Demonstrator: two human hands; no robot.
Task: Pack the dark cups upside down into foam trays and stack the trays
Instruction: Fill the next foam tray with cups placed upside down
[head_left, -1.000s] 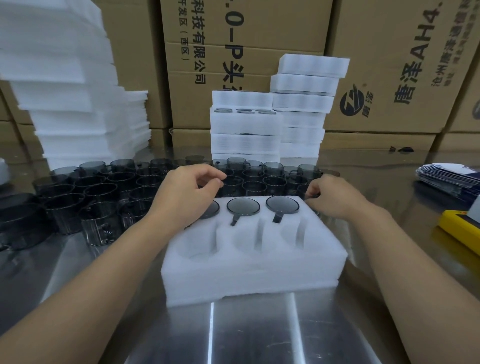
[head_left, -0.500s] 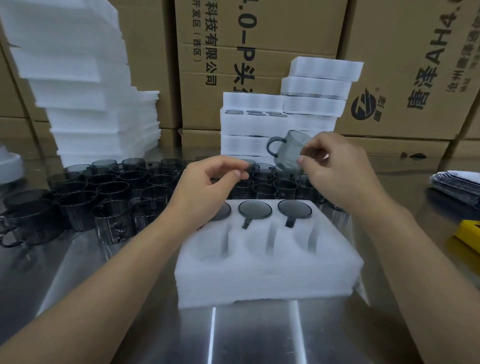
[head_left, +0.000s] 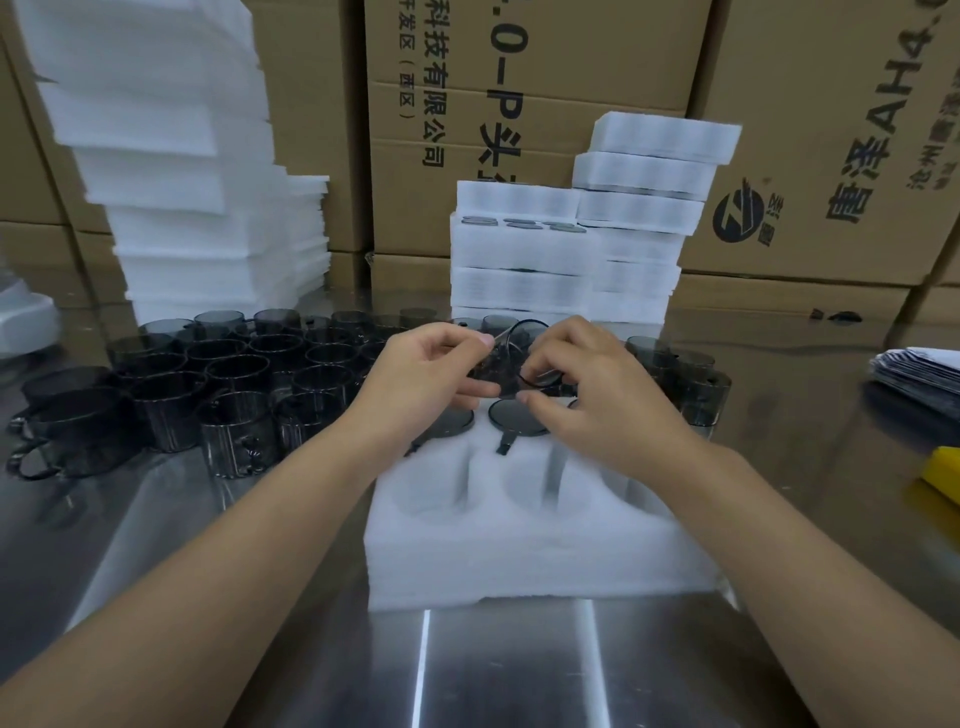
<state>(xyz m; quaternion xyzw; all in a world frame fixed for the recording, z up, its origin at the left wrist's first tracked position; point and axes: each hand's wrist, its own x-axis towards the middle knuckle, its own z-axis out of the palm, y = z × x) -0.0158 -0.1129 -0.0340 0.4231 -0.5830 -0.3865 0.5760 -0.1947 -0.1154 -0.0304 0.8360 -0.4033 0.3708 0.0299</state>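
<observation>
Two hands now grasp the dark cup (head_left: 519, 358) that only the right hand (head_left: 597, 395) held half a second ago, and it has come down lower. Smoky and see-through, it sits tilted between them (round rim showing), with the foam tray (head_left: 519, 561) and its seated cups (head_left: 514, 415) just below. The left hand (head_left: 426, 379) pinches it with thumb and forefinger, while the right's fingers curl round it.

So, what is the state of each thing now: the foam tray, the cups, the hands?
White foam tray: far pockets hold upside-down cups, near pockets empty.
Dark transparent cup: above the tray, tilted, held by both hands.
Left hand: pinches that cup's rim.
Right hand: grips that cup.
Loose dark cups: upright on the steel table.
White foam tray stacks behind: packed.
</observation>
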